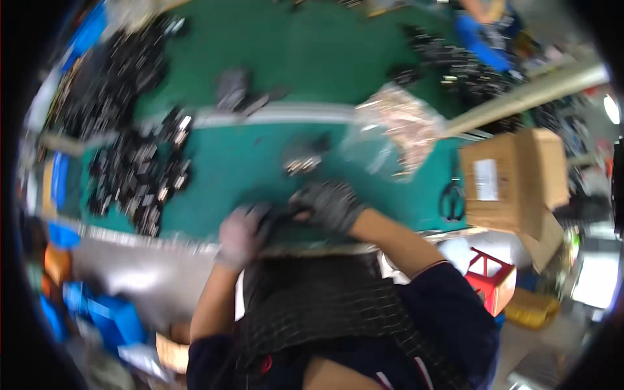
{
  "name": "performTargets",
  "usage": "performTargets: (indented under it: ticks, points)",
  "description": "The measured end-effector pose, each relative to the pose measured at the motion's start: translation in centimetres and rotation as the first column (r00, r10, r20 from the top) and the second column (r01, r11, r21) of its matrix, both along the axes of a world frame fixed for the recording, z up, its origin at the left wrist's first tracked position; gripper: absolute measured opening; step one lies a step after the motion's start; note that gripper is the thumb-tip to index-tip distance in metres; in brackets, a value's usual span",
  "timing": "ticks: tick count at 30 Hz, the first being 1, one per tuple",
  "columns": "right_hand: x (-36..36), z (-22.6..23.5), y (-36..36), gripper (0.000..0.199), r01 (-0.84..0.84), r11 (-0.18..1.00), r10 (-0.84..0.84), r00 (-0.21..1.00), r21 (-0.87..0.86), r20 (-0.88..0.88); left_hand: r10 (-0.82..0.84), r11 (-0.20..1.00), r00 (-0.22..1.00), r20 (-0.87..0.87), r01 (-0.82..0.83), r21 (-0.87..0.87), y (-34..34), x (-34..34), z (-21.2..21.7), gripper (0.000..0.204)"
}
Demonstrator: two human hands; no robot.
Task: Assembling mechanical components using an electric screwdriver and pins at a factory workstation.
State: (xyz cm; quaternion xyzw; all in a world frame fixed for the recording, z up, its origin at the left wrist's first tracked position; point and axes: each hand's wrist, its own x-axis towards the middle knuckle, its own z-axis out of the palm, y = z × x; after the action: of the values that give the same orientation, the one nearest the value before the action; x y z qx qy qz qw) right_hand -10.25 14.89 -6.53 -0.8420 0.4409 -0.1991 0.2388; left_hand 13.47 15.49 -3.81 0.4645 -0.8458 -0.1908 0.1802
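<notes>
Both hands are gloved and close together over the near edge of the green work table (224,153). My left hand (242,235), in a pale glove with dark fingers, is closed around a dark part (281,218) that blur keeps me from naming. My right hand (330,207), in a dark grey glove, closes on the same part from the other side. Just beyond the hands lies a small black part with shiny metal ends (303,159). A clear plastic bag of copper-coloured pieces (403,130) rests to the right.
A heap of black parts (140,172) covers the table's left side. At the right stand an open cardboard box (497,185) and, below it, a red stool (489,276). A pale post (526,97) slants across the right. Another person's hand (478,10) shows at the top right.
</notes>
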Motion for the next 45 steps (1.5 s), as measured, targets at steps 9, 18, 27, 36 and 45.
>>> performTargets:
  ticks: [9, 18, 27, 36, 45]
  points:
    - [-1.5, 2.0, -1.2, 0.028, 0.013, 0.99, 0.011, 0.985, -0.138, 0.174, -0.003, 0.985, 0.993, -0.114, -0.016, -0.171, -1.6, -1.2, 1.4, 0.031]
    - [-5.1, 1.7, -5.7, 0.029, 0.003, 0.975, 0.022, 0.994, -0.224, 0.108, -0.018, 0.99, 0.953, -0.304, -0.026, -0.139, -6.0, -4.4, -0.7, 0.026]
    - [-2.1, 1.9, -7.6, 0.03, 0.388, 0.641, -0.611, 0.78, 0.662, 0.135, -0.323, 0.823, 0.945, 0.043, 0.303, -0.48, -11.2, -7.1, 0.3, 0.03]
    - [-14.5, 3.8, 0.8, 0.022, 0.505, 0.853, -0.458, 0.61, -0.128, -0.646, -0.1, 0.764, 0.995, 0.02, 0.09, -0.639, -15.0, -7.6, -1.3, 0.051]
    - [-12.4, 3.5, -3.3, 0.021, 0.685, 0.725, -0.582, 0.662, 0.067, -0.471, 0.005, 0.919, 1.0, 0.007, -0.001, -0.394, -6.0, -7.8, -0.4, 0.057]
